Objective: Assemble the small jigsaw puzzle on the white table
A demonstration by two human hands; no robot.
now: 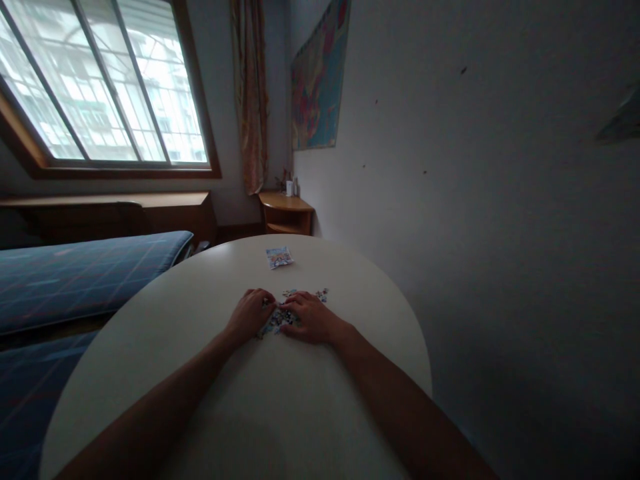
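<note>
Small jigsaw puzzle pieces (275, 321) lie in a loose pile on the round white table (300, 407). At the pile's left side is my left hand (251, 313), its fingers curled together near the pieces; whatever they pinch is too small to make out. My right hand (313, 319) rests over the right part of the pile, fingers stretched out and thumb apart, hiding some pieces beneath it. More puzzle pieces (323, 295) are scattered just beyond the right hand. Farther back on the table lies a small printed picture packet (279, 257).
A blue plaid mattress (90, 273) stands along the table's left side. On the right a plain wall (480, 240) runs close to the table edge. Behind are a small wooden corner shelf (286, 200), a curtain (253, 100), a wall map (320, 87) and a window (100, 93).
</note>
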